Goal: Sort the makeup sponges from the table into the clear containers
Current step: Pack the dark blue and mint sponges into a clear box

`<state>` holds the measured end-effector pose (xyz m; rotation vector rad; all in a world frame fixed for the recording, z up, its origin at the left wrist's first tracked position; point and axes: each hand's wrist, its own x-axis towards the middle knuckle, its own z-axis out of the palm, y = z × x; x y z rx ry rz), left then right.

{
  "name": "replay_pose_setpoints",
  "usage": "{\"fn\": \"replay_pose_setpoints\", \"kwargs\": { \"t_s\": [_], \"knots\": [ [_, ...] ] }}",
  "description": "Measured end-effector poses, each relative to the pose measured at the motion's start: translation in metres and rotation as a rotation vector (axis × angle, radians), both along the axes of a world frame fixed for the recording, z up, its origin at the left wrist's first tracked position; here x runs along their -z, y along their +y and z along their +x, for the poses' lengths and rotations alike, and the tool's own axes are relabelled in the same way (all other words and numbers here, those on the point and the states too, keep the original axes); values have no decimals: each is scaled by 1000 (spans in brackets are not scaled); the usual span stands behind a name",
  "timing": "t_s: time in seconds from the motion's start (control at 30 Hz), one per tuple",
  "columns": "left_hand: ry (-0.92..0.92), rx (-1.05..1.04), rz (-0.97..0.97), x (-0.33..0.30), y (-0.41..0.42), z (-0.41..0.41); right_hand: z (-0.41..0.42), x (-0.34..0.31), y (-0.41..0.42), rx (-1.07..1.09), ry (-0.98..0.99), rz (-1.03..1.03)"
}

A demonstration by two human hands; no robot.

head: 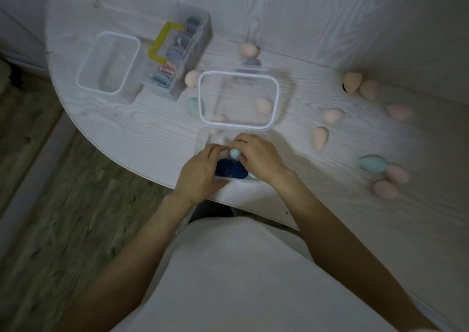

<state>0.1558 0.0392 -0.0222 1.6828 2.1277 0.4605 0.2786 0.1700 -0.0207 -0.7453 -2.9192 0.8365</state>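
A small clear container (203, 138) sits at the table's near edge, holding dark blue sponges (229, 169) and a light blue sponge (234, 153). My right hand (258, 157) pinches the light blue sponge inside it. My left hand (200, 171) grips the container's near left side. Behind it stands a larger clear container (238, 74) with a peach sponge (264, 105) inside. Loose on the table to the right lie peach sponges (320, 138), pink sponges (385, 189) and a teal sponge (371, 163).
An open clear container (83, 77) stands at the left. Beside it is a clear box (182, 52) with a yellow handle, packed with round puffs. A green sponge (193, 106) and a peach one (193, 78) lie near the big container. The table's curved edge runs at the left.
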Motion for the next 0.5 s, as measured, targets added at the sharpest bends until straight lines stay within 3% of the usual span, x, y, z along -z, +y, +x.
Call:
{"fn": "replay_pose_setpoints", "kwargs": {
  "t_s": [0.2,0.5],
  "knots": [
    [29,82,-91,7,7,-6,6,-4,-2,179,106,-292],
    [88,145,-117,7,11,-6,30,-15,-11,366,322,-346]
  ]
}}
